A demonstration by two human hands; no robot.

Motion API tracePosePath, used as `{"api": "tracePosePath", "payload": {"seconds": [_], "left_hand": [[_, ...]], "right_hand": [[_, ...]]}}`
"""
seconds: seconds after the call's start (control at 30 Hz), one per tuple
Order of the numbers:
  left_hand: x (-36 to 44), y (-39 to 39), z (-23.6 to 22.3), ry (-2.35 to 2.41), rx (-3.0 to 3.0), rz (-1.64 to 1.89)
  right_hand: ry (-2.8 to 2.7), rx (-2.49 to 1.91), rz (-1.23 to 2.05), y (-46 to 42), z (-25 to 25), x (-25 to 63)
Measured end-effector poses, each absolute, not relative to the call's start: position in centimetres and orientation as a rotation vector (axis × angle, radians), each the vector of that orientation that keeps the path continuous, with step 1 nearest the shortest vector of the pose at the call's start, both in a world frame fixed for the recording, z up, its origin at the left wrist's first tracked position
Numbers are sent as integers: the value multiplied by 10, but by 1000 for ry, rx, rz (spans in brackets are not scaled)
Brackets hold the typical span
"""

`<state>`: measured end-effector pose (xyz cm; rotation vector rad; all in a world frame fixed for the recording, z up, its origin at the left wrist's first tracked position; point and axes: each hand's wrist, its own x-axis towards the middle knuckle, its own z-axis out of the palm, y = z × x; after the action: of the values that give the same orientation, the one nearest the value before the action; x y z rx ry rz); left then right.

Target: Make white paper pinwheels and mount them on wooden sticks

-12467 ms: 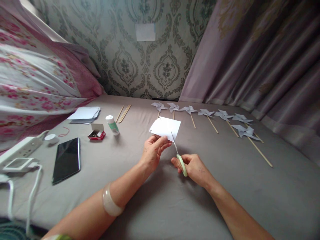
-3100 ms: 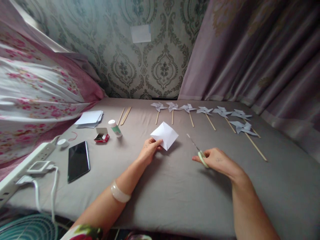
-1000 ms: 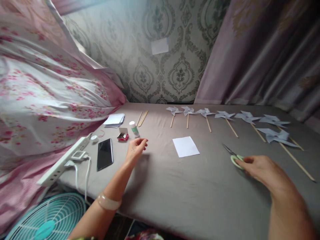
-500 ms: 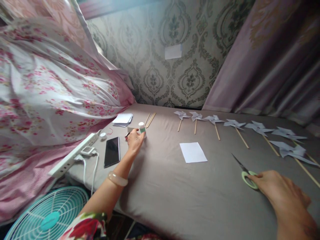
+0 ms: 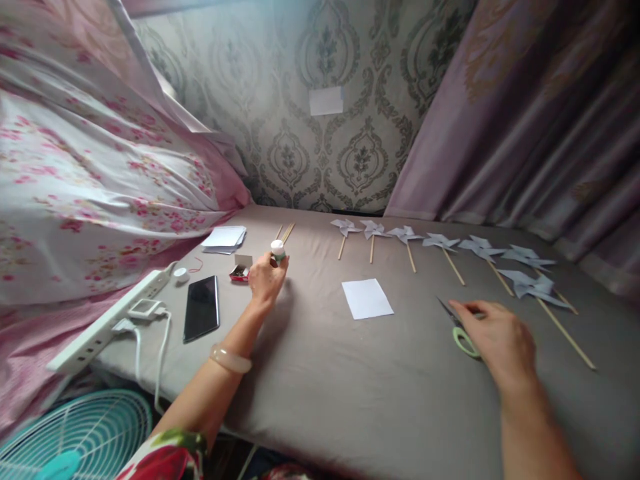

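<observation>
My left hand [image 5: 267, 279] is closed around a small white-capped bottle [image 5: 278, 251] with a green label, near the far left part of the bed-like surface. Just left of that hand is a small open red box [image 5: 240, 272] with tiny dark pieces inside. My right hand [image 5: 495, 337] reaches over a pair of scissors [image 5: 466, 343] with pale green handles, its fingers closed at their pivot. The blades point away and to the left. Between the hands lies a square white paper sheet [image 5: 367, 299]. Several paper pinwheels [image 5: 441, 242] on wooden sticks form a row behind my right hand.
A black phone [image 5: 201, 309], a white power strip [image 5: 113, 323] with cables and a paper stack [image 5: 224, 239] are on the left. Wooden sticks [image 5: 288, 233] lie behind the bottle. A turquoise fan [image 5: 75, 427] stands below the left edge. A patterned wall [image 5: 280, 87] rises behind.
The view has swung right. My left hand has moved right with the bottle, uncovering the red box. My right hand has shifted forward from the scissors' handle to over their pivot.
</observation>
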<state>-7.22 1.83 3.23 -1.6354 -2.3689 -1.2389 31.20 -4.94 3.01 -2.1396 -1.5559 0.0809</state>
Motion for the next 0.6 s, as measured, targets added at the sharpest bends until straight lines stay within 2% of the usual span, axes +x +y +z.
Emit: {"api": "tracePosePath", "payload": {"seconds": [0.13, 0.23, 0.4, 0.5, 0.6], "left_hand": [[-22, 3, 55, -2061, -2187, -1836], [21, -6, 68, -1973, -2381, -2258], [65, -15, 67, -2113, -2528, -2759], [72, -16, 61, -2143, -2438, -2924], [66, -14, 52, -2224, -2503, -2777]], "right_hand": [[-1553, -1525, 487, -38, 35, 275], [-1599, -1345, 722, -33, 43, 246], [-1443, -1095, 1148, -30, 48, 211], [-1295, -1102, 1182, -26, 44, 203], [-1256, -1104, 1178, -19, 44, 207]]}}
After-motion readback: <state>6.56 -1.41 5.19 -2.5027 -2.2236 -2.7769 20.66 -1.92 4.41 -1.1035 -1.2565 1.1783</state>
